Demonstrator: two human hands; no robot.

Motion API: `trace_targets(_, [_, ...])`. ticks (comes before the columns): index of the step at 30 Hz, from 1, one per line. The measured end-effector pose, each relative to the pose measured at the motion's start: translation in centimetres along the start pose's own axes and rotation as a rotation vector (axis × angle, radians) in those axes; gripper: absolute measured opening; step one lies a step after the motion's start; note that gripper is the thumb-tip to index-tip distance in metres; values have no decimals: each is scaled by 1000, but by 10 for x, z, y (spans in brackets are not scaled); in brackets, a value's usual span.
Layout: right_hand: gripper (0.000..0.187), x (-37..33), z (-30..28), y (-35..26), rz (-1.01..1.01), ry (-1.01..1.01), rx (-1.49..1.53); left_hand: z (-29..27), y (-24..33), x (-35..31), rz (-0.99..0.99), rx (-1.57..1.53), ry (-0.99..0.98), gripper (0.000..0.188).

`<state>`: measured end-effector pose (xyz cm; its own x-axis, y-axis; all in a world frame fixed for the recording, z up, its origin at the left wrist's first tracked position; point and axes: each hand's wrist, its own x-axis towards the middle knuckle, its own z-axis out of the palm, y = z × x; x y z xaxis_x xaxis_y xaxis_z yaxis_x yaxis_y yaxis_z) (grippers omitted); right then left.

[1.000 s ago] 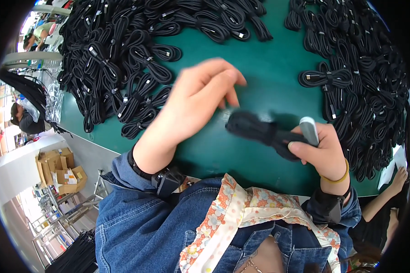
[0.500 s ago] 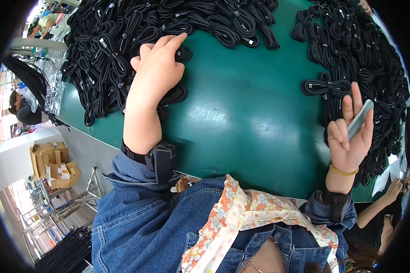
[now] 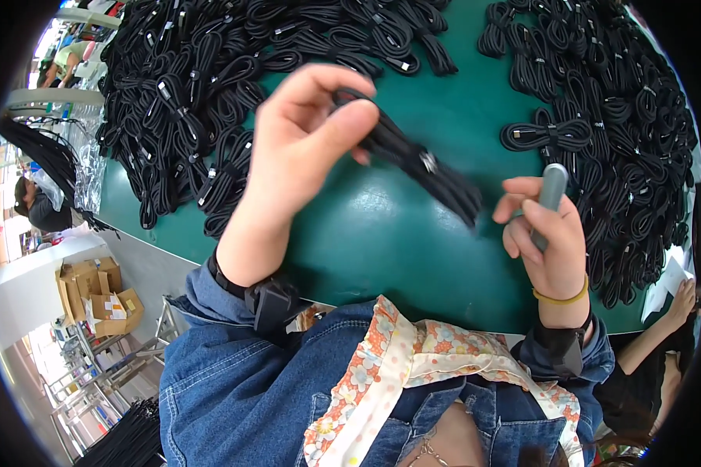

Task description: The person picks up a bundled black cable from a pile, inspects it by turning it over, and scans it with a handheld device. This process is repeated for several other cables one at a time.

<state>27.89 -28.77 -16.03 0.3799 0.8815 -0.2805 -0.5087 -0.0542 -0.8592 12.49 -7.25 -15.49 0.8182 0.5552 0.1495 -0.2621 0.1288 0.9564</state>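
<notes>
A coiled black cable bundle (image 3: 422, 162) hangs slanting over the green table, its upper end pinched between the thumb and fingers of my left hand (image 3: 292, 148). Its lower end is smeared by motion and points toward my right hand (image 3: 549, 233). A slim grey handheld tool (image 3: 551, 194) stands upright in my right hand, gripped by thumb and fingers; its working end cannot be made out. The cable and my right hand are a short gap apart. Just beyond that hand, a single cable bundle (image 3: 545, 136) lies crosswise at the edge of the right pile.
Heaps of coiled black cables cover the far left (image 3: 187, 101) and the right side (image 3: 615, 124) of the green table (image 3: 366, 257). Cardboard boxes (image 3: 101, 300) stand on the left, beyond the table edge. Another person's hand (image 3: 683, 302) shows at the far right beside white paper.
My left hand has lifted a cable bundle from the left pile and brought it right and nearer. My right hand has moved left, and the grey tool now stands more upright.
</notes>
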Motion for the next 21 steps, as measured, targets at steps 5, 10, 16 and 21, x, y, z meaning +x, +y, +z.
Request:
trace_targets(5, [42,-5,8,4,-3,-94,-54,28,-15,-9,-353,-202,2,19])
trace_targets(10, [41,-7,7,-2,-14,-3,-41,29,-19,-11,-532,-292,-125,27])
trace_targets(16, [42,-6,9,-2,-31,43,-69,27,-20,-14,-439,-270,-207,33])
trace_targets(21, [45,-6,8,-2,-39,45,-86,28,-22,-13,-380,-316,-207,36])
